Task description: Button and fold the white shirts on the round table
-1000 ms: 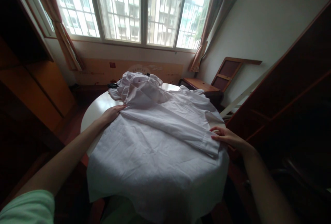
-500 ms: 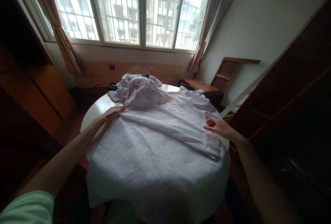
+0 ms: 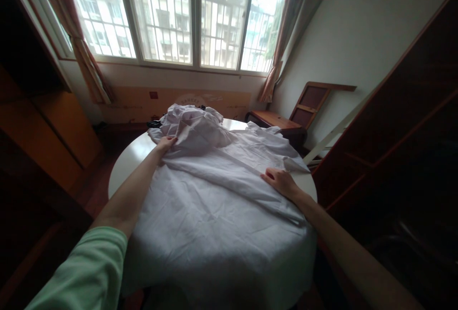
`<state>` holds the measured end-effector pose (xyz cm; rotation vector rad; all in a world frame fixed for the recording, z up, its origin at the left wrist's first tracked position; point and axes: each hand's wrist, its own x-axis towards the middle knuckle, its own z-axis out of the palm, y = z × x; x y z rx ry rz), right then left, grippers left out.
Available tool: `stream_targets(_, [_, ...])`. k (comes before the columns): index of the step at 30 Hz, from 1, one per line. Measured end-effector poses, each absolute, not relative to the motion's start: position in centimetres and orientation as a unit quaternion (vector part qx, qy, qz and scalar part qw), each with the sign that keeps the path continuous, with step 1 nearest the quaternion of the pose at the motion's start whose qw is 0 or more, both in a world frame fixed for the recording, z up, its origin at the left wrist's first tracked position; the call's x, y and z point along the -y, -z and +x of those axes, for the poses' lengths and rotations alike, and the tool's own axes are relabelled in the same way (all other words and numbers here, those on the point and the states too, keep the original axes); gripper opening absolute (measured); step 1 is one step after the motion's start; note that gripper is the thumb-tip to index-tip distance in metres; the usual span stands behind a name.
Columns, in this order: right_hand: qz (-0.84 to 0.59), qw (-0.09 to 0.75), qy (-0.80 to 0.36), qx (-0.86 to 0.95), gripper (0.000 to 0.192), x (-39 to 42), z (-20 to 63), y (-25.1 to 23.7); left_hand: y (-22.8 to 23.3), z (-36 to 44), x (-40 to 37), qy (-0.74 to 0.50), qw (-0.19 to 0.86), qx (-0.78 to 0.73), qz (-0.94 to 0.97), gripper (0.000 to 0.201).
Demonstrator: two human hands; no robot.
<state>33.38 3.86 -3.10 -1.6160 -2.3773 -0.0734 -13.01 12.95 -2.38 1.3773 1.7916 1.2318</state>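
A white long-sleeved shirt (image 3: 214,205) is spread over a round white table (image 3: 123,164), and its lower part hangs over the near edge. One sleeve (image 3: 229,171) lies slantwise across the body of the shirt, its cuff end at the right. At the left, my left hand (image 3: 166,144) is closed, pinching the fabric near the shoulder end of that sleeve. My right hand (image 3: 282,182) rests on the sleeve towards the cuff, fingers curled in on its upper edge; the cuff is partly hidden behind my wrist.
Crumpled white cloth (image 3: 193,119) is heaped at the table's far side, with something black (image 3: 153,124) beside it. Beyond stand a barred window (image 3: 164,19) and a low wooden stand (image 3: 274,119). A dark wooden panel (image 3: 386,109) slants along the right, and orange cabinets (image 3: 71,129) are at the left.
My right hand has moved left along the sleeve, away from the cuff. My left hand has shifted slightly farther away, still pinching fabric. The sleeve's outline looks less straight near the cuff.
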Motion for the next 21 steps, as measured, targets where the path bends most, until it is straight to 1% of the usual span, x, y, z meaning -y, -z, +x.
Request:
stream_targets(4, [-0.584, 0.099, 0.037, 0.805, 0.031, -3.5, 33.1, 2.5, 3.0, -12.5, -13.7, -0.410, 0.146, -0.743, 0.508, 0.015])
stream_targets(6, [-0.585, 0.082, 0.029, 0.806, 0.032, -3.2, 33.0, 2.3, 3.2, -12.3, -13.9, -0.409, 0.119, -0.754, 0.500, 0.010])
stream_targets(8, [-0.587, 0.073, 0.024, 0.806, 0.033, -3.0, 33.1, 2.1, 3.2, -12.2, -13.9, -0.429, 0.133, -0.753, 0.481, 0.009])
stream_targets(10, [-0.589, 0.071, 0.027, 0.804, 0.034, -2.8, 33.1, 2.1, 3.0, -12.4, -14.0, -0.454, 0.173, -0.739, 0.467, 0.012])
stream_targets(14, [-0.593, 0.072, 0.042, 0.801, 0.034, -2.7, 32.9, 2.2, 2.5, -12.8, -14.2, -0.479, 0.254, -0.694, 0.474, 0.028])
stream_targets(17, [-0.593, 0.075, 0.045, 0.801, 0.033, -2.6, 32.9, 2.3, 2.3, -12.5, -14.5, -0.536, 0.323, -0.635, 0.452, 0.040])
stream_targets(19, [-0.592, 0.078, 0.046, 0.801, 0.033, -2.6, 32.9, 2.3, 2.4, -12.1, -14.9, -0.571, 0.328, -0.620, 0.428, 0.038])
stream_targets(21, [-0.592, 0.078, 0.047, 0.801, 0.034, -2.6, 33.0, 2.3, 2.7, -11.7, -15.4, -0.582, 0.298, -0.632, 0.416, 0.030])
